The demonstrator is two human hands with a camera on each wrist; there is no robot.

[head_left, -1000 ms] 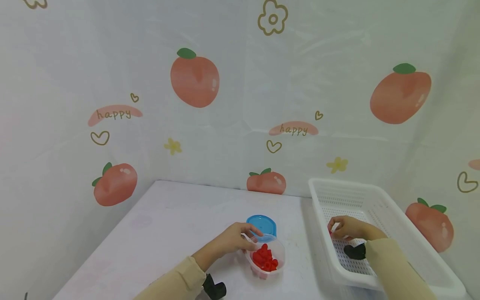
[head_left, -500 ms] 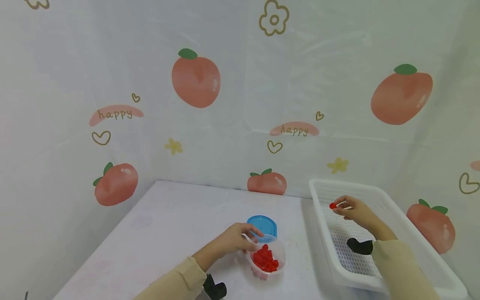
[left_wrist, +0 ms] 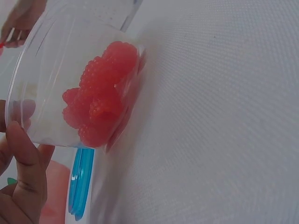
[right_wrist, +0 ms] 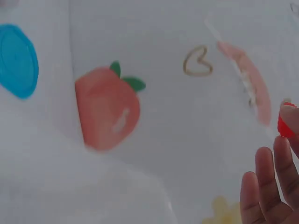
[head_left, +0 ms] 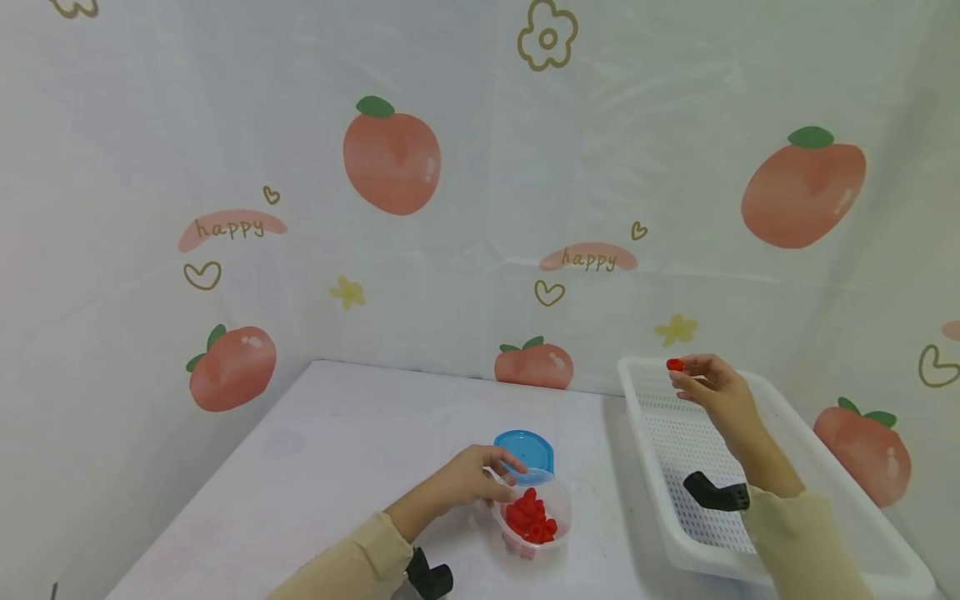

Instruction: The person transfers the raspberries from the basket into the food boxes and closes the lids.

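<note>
My right hand [head_left: 716, 390] is raised over the back of the white basket, pinching one red raspberry [head_left: 675, 365] between thumb and fingertips. In the right wrist view that raspberry [right_wrist: 286, 122] shows at the right edge, partly covered by the thumb. On the table, my left hand [head_left: 474, 477] holds the rim of a clear plastic tub [head_left: 558, 502] between thumb and fingers. Several raspberries [left_wrist: 100, 98] lie heaped at the tub's bottom, seen through its wall in the left wrist view. A blue lid [head_left: 525, 450] lies flat just behind the tub.
A white perforated basket [head_left: 697, 552] with raised walls stands on the right, beside the tub. The white table [head_left: 337, 467] stretches left and back to a printed cloth backdrop [head_left: 465, 167]. Black camera mounts [head_left: 717, 492] sit at both wrists.
My right hand has risen from low inside the basket to above its back rim, bringing the raspberry up with it. The left hand and the tub have stayed put.
</note>
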